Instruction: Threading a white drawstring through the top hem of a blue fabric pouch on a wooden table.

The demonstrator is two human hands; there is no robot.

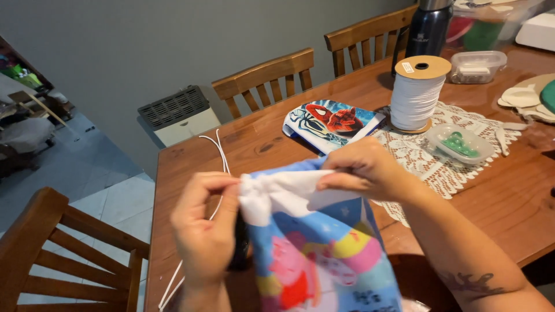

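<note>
A small fabric bag [315, 254] with a colourful cartoon print and a white gathered top hangs between my hands over the wooden table [277, 127]. My left hand [205, 237] pinches the bunched white top at its left end. My right hand [364, 170] grips the same top edge further right. A white cord [215, 151] lies on the table beyond my left hand and trails down past it toward the table's near edge.
A second printed fabric piece [330, 122], red and blue, lies behind the bag. A large spool of white cord [416, 92] stands on a lace mat [428, 167], beside a clear dish of green beads [459, 144]. Wooden chairs [266, 78] line the table.
</note>
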